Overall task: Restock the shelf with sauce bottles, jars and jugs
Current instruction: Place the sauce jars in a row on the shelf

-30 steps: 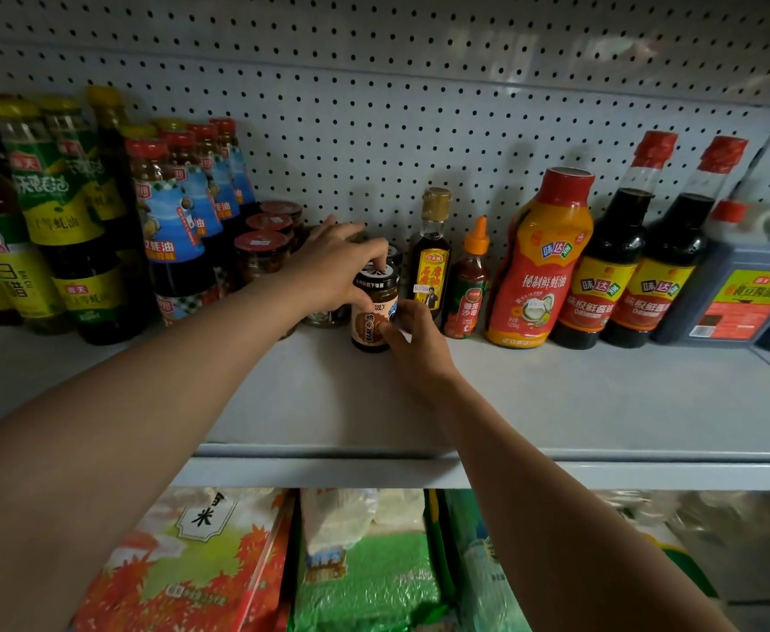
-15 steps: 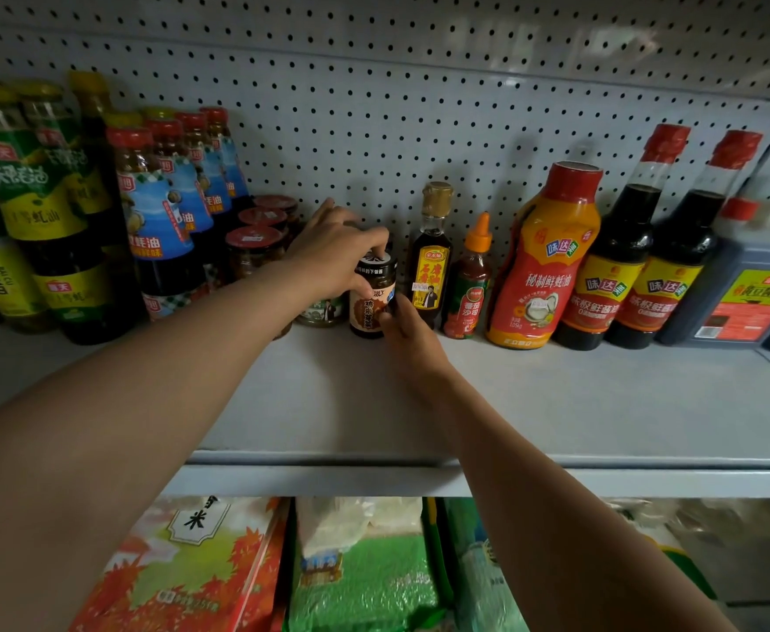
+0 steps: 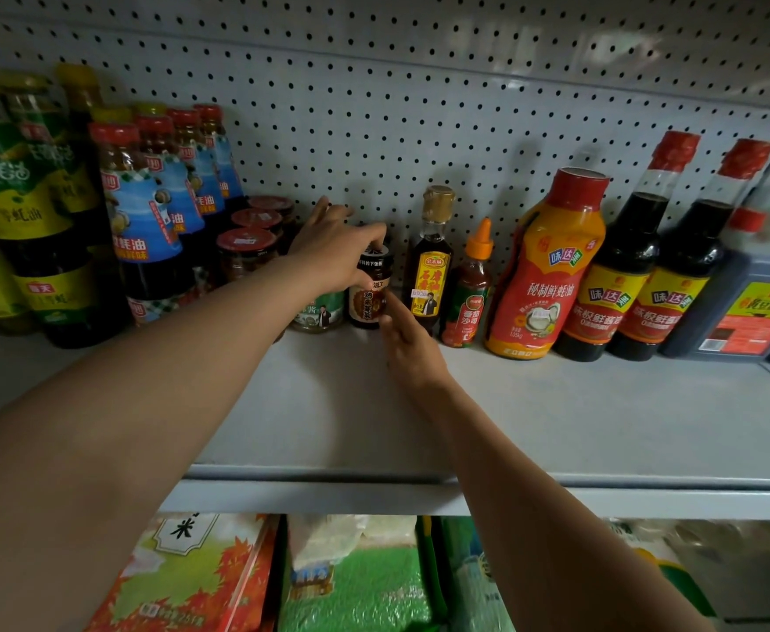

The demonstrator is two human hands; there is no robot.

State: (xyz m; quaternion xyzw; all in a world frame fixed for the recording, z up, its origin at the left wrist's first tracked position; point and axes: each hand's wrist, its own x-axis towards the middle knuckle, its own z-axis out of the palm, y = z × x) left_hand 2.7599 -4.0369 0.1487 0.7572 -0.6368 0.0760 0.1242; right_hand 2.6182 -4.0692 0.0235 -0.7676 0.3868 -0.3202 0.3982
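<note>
Left hand (image 3: 333,253) grips the dark jar (image 3: 369,291) from above — right hand (image 3: 408,346) touches its label, fingers extended, on the shelf (image 3: 556,426).

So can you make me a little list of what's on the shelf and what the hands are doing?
place: grey shelf with a pegboard back
left hand: wrapped over the top of the dark jar
right hand: fingers touching the jar's lower right side
jar: upright on the shelf, beside a green-label jar
right of jar: slim yellow-label bottle, small orange-tipped bottle, big orange bottle, two dark soy bottles, a jug
left of jar: red-lidded jars, tall bottles
below: bags of food
</note>
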